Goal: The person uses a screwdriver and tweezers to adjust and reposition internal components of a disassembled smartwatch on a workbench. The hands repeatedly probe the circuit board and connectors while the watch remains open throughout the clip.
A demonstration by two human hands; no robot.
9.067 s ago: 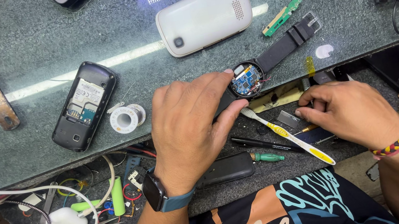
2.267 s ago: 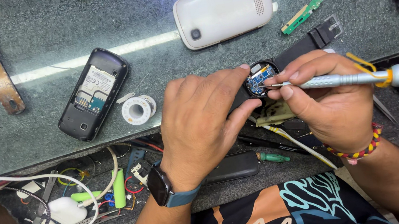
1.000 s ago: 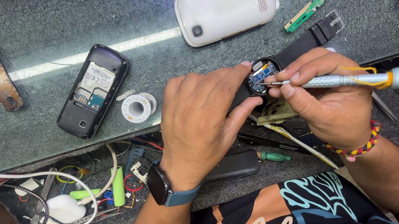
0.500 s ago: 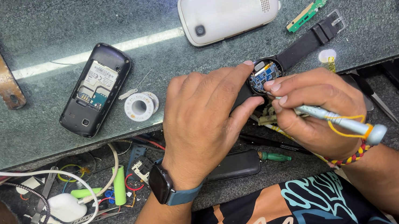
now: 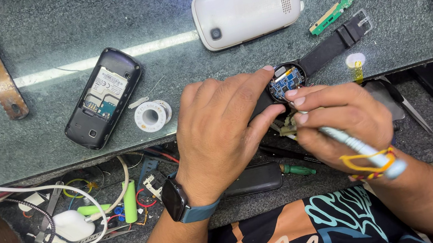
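While the left hand (image 5: 224,129) pinched the opened watch (image 5: 285,81) and the right hand (image 5: 340,117) gripped a pale-handled tool (image 5: 358,147), any slip risked scratching its exposed blue board.

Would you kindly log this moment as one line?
left hand: steadies opened watch | right hand: holds screwdriver | black phone: left
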